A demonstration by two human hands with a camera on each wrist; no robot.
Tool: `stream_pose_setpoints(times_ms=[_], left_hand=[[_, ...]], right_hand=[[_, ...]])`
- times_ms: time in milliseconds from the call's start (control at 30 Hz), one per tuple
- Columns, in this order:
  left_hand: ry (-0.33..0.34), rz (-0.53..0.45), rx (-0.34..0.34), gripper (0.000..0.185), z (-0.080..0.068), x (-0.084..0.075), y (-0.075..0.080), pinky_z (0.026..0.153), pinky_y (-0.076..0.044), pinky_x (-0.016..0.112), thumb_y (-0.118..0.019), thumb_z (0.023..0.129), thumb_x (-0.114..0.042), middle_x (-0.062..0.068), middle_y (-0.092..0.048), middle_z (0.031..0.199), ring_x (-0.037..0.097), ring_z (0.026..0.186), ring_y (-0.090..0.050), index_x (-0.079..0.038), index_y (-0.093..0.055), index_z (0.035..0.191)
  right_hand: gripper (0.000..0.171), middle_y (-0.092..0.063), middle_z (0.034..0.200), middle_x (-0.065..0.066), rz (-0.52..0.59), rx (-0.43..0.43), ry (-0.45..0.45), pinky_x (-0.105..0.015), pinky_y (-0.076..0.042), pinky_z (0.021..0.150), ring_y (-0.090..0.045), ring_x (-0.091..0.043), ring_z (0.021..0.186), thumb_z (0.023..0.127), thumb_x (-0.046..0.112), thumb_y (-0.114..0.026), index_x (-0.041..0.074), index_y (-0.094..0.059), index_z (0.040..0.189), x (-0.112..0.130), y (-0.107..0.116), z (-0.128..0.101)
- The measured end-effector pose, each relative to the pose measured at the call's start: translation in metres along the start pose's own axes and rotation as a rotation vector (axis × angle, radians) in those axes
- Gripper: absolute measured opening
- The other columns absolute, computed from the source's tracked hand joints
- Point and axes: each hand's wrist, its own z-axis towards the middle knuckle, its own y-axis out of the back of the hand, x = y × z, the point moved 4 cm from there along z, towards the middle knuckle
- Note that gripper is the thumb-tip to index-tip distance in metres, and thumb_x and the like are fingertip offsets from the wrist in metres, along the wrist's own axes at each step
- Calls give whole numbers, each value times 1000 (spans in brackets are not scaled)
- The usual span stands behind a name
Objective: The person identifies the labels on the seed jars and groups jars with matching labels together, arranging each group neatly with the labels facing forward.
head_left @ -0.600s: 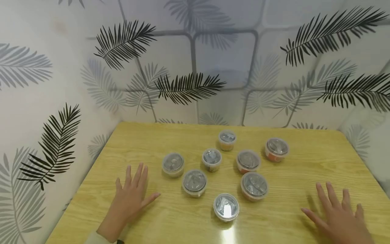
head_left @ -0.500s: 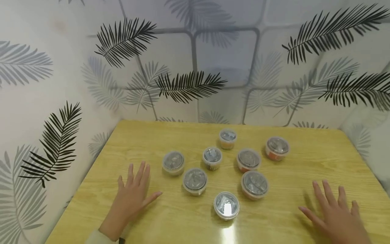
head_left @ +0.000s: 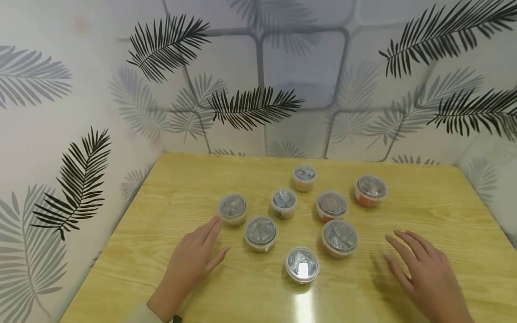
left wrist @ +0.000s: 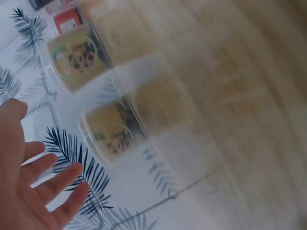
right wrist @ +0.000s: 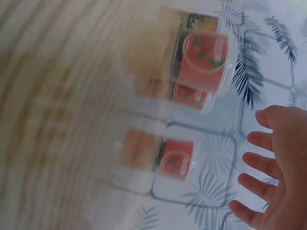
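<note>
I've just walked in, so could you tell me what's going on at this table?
A person has both hands over a wooden table with eight small lidded tubs clustered in the middle. The left hand reaches toward the leftmost tub, fingertips just short of it. The right hand hovers open, right of the cluster. Neither holds anything.

1. A light wooden desk (head_left: 424, 211) with a glossy top shows a bright glare near its front edge.
2. Wallpaper (head_left: 258, 67) with black and grey palm fronds and rounded grey squares surrounds the desk.
</note>
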Motion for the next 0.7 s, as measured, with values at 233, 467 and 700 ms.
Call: stream_pose_setpoints(times_ms=[233, 467, 700], left_hand=[[-92, -191, -141, 47, 5, -31, 4, 84, -51, 34, -55, 93, -36, 7, -58, 122, 22, 104, -59, -4, -54, 128], [-93, -386, -65, 44, 11, -61, -4, 91, -46, 28, -60, 91, -31, 2, -59, 121, 16, 111, -56, -8, -53, 128], [-95, -494, -15, 45, 15, -79, -16, 96, -42, 25, -60, 91, -30, -2, -55, 128, 11, 118, -50, -11, -51, 131]], right_hand=[[37, -61, 110, -2, 133, 33, -6, -36, -44, 80, -56, -22, 98, 80, 21, -71, 11, -65, 115, 34, -2, 13], [41, -61, 106, 9, 219, 60, 5, -23, -46, 80, -59, -12, 94, 74, 15, -78, 17, -66, 113, 66, -16, 15], [45, -62, 112, 2, 260, 108, 16, -32, -52, 77, -60, -15, 100, 73, 16, -79, 14, -64, 115, 85, -34, 11]])
